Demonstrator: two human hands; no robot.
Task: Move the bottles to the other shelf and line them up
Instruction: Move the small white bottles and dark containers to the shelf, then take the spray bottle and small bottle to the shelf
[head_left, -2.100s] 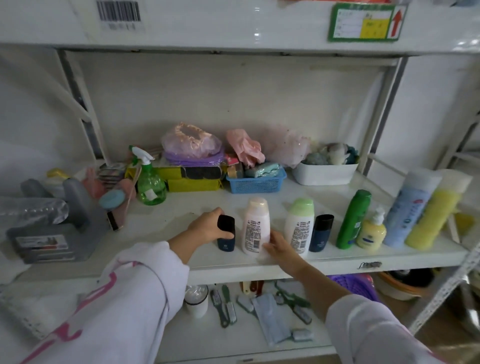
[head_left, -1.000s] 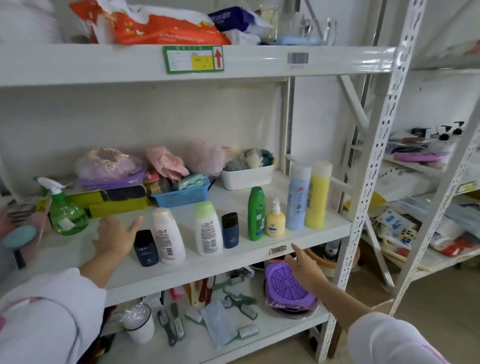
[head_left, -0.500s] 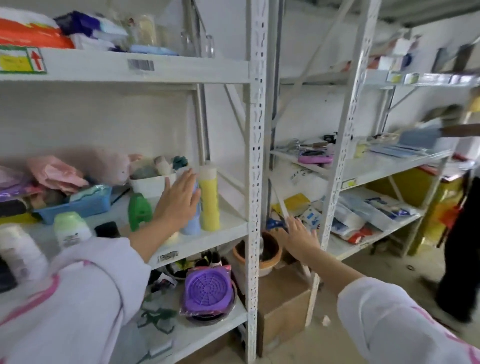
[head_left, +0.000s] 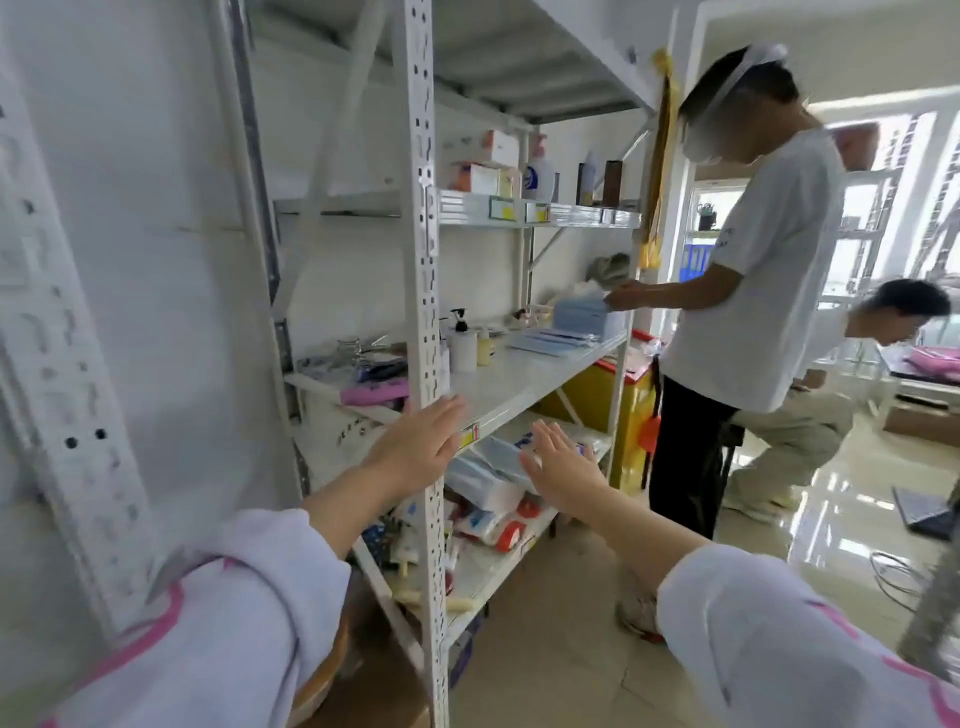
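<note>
I face a white metal shelf unit (head_left: 524, 374). My left hand (head_left: 415, 447) is stretched out flat with fingers apart, in front of the shelf's front post, holding nothing. My right hand (head_left: 558, 462) is also flat and empty, just right of it below the middle shelf's edge. On that middle shelf stand a white pump bottle (head_left: 461, 343) and a small pale yellow bottle (head_left: 484, 348). The top shelf holds a white and blue bottle (head_left: 537, 174) and dark cans (head_left: 612, 182). The bottles lined up on the first shelf are out of view.
A person in a white shirt (head_left: 748, 291) stands at the shelf's right end, handling blue packs (head_left: 582, 317). Another person (head_left: 831, 389) crouches behind. A pink item (head_left: 374, 397) lies on the shelf's left. Packaged goods (head_left: 483, 499) fill the lower shelf. A yellow bin (head_left: 613, 405) stands behind.
My view has swung right from the shelf with the lined-up bottles to the neighbouring shelf unit. Both empty hands came away from those bottles and now reach toward this shelf.
</note>
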